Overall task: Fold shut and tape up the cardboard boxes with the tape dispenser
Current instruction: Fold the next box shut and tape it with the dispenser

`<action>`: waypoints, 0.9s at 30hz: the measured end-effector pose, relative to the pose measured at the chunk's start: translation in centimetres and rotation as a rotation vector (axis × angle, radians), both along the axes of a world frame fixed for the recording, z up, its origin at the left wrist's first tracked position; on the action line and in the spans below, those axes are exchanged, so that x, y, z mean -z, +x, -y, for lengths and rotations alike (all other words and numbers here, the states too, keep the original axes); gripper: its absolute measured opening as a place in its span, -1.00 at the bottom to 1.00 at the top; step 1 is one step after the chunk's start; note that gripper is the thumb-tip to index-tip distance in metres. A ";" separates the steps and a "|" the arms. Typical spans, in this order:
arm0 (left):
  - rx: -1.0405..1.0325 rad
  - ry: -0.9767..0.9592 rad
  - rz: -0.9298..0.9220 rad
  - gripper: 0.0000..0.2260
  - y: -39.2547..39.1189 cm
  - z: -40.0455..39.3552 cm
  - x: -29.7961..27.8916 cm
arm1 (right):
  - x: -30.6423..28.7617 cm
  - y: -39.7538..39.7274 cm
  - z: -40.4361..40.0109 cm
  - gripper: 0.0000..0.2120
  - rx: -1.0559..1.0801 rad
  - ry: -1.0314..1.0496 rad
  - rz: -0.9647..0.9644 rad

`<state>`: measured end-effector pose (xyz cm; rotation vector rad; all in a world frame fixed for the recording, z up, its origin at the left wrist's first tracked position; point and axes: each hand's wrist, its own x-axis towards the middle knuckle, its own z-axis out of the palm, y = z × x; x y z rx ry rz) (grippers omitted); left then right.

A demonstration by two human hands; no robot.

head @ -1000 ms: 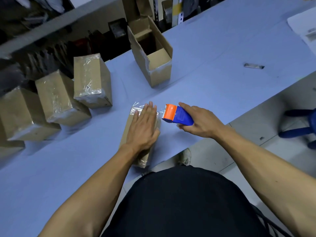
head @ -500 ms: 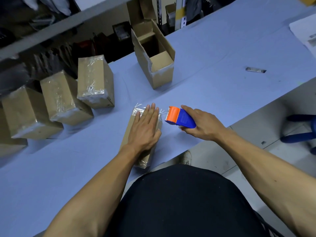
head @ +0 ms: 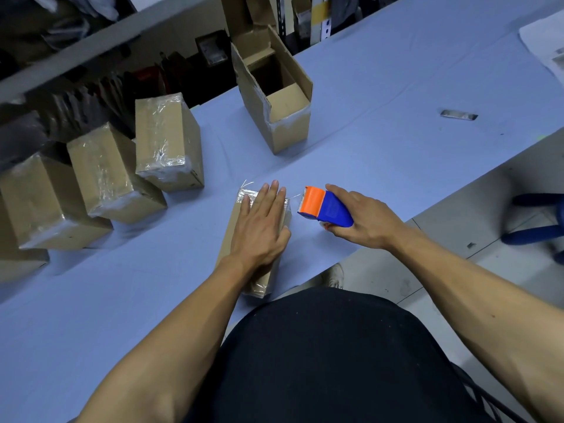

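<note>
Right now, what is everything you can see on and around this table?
Box under the hand: one, brown, taped, lying at the near table edge.
Taped boxes: at least three, brown, wrapped in clear tape, in a row at the left.
Open box: one, brown, flaps up, far side of the table.
Tape dispenser: one, orange and blue, just right of the near box.
Metal strip: one, silver, far right on the table.
Table: one, pale blue.
Stool: one, blue, on the floor at right.
Left hand: flat on the near box.
Right hand: grips the dispenser.
</note>
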<state>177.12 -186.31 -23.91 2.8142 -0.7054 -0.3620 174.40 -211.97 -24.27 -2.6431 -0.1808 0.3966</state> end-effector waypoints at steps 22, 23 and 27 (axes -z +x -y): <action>-0.028 0.013 0.005 -0.33 -0.2 0.7 0.3 | -1.6 0.2 -0.9 -0.20 0.020 -0.169 0.009; -0.029 0.021 0.010 -0.33 -0.3 0.8 0.3 | -1.8 0.4 -1.6 -0.21 0.019 -0.207 0.027; -0.081 0.053 0.007 -0.33 -0.5 1.2 0.4 | -3.4 1.3 -4.7 -0.23 0.033 -0.317 0.057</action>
